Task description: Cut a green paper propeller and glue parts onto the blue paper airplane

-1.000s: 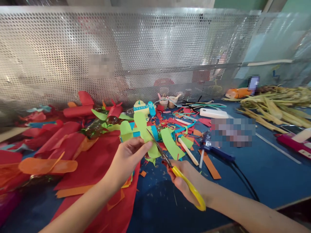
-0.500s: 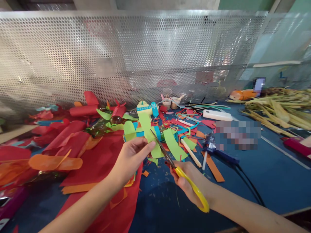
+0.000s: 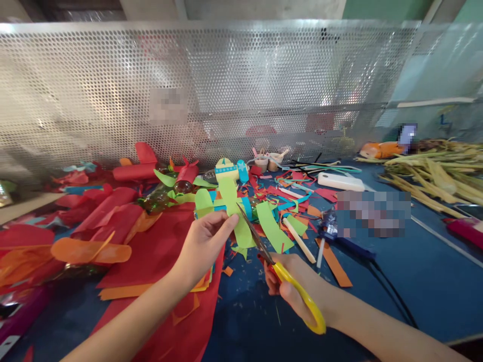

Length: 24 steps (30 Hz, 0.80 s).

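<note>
Below the fingers: blue surface [image 3: 252, 327] carrying a large red sheet [image 3: 158, 241] that runs under the left wrist, an orange strip [image 3: 124, 291] lying on it.
Right hand: the person's right hand [image 3: 289, 281] grips yellow-handled scissors [image 3: 300, 291], its fingers clamped around the handles; the blades slant up and leftward toward the left fingertips. Whether the blades are parted is hard to make out.
Left hand: the person's left hand [image 3: 204, 246] pinches a green paper piece [image 3: 229, 197], thumb and fingers closed on its left edge.
Green paper: the piece stretches above and below the left fingertips, the scissor tips lying across it just right of the thumb.
Left of the left fingers: a round-ended orange cutout [image 3: 90, 251], well apart, with red paper rolls [image 3: 105, 211] beyond it.
Right of the right fingers: a blue corded tool [image 3: 349, 247], with an orange piece [image 3: 334, 264] near it.
Just beyond the scissors: a curved green cutout [image 3: 271, 229] and a cream stick [image 3: 300, 239] among colored scraps.
Past the left fingertips: a yellow-and-blue paper model [image 3: 226, 173]; left of it, a bottle-like form wrapped in red [image 3: 185, 176].
Farther from the fingers: small cups [image 3: 261, 163], a white case [image 3: 341, 182] and, at far right, dry plant strips [image 3: 441, 173].
Farthest: a perforated metal panel [image 3: 226, 90] standing behind everything.
</note>
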Available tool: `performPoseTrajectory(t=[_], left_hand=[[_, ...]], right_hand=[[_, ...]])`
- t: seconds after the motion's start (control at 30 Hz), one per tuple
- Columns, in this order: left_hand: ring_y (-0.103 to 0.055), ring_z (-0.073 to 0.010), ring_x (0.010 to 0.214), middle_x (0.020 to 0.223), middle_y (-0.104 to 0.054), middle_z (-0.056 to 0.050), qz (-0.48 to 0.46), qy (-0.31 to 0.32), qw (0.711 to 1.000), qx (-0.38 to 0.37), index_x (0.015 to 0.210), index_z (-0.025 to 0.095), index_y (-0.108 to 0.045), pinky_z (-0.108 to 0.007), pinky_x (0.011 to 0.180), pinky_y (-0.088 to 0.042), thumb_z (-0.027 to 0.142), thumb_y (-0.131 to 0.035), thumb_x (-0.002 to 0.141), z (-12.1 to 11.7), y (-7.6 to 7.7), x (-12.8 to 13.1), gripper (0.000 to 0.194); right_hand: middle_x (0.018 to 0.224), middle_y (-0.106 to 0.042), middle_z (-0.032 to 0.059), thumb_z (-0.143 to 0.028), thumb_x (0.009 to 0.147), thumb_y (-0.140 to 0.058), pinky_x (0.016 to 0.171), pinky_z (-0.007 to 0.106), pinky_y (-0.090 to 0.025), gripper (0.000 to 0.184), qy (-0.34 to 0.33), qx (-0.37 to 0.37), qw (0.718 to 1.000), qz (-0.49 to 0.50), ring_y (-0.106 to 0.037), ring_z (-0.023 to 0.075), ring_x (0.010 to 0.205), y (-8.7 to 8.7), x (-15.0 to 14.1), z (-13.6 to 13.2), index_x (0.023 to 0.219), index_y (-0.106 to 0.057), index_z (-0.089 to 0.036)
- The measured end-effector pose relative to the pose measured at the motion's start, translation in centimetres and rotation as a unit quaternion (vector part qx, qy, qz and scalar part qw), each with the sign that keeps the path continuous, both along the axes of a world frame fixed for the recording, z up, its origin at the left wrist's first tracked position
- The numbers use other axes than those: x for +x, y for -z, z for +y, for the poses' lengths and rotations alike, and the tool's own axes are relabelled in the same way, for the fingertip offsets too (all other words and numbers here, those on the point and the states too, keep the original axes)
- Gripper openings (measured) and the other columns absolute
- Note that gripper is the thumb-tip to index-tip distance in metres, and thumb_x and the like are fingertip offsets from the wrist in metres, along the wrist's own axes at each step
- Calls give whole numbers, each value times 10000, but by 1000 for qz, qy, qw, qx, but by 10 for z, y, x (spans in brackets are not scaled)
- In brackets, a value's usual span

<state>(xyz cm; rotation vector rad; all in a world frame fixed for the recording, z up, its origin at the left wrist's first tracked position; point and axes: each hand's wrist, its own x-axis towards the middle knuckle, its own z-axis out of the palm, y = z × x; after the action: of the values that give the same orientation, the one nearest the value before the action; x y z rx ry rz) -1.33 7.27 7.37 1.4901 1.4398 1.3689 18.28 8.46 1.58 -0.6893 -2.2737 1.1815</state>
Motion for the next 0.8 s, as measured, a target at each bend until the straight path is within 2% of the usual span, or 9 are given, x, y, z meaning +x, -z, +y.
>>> performPoseTrajectory(t=[0.13, 0.3, 0.6, 0.8], left_hand=[[-353, -96, 500, 515, -385, 48, 19, 1, 1000, 5, 537, 183, -541, -217, 488, -321, 390, -592, 760, 0, -2, 2, 308], [-360, -95, 490, 507, -379, 48, 28, 14, 999, 6, 514, 186, -526, -212, 469, -320, 380, -591, 741, 0, -2, 2, 305], [-382, -92, 459, 490, -378, 56, 23, 22, 999, 9, 495, 198, -500, -209, 447, -344, 364, -583, 734, -3, -8, 6, 303], [-371, -91, 472, 497, -387, 52, 23, 25, 999, 5, 505, 188, -510, -208, 454, -332, 385, -586, 743, -2, -6, 4, 318]], right_hand=[[690, -495, 22, -804, 771, -121, 523, 265, -335, 673, -14, 28, 999, 10, -451, 129, 559, 5, 0, 0, 752, -401, -192], [687, -490, 18, -820, 753, -129, 518, 257, -337, 697, -18, 17, 1000, 13, -470, 127, 561, -1, -1, 0, 759, -416, -185], [671, -467, 13, -831, 739, -115, 507, 258, -306, 709, -6, 20, 1000, 5, -413, 117, 543, -4, -1, 0, 735, -406, -185], [611, -379, -22, -822, 751, -161, 499, 253, -315, 656, 9, -3, 1000, 20, -341, 100, 507, 0, 0, 1, 694, -352, -197]])
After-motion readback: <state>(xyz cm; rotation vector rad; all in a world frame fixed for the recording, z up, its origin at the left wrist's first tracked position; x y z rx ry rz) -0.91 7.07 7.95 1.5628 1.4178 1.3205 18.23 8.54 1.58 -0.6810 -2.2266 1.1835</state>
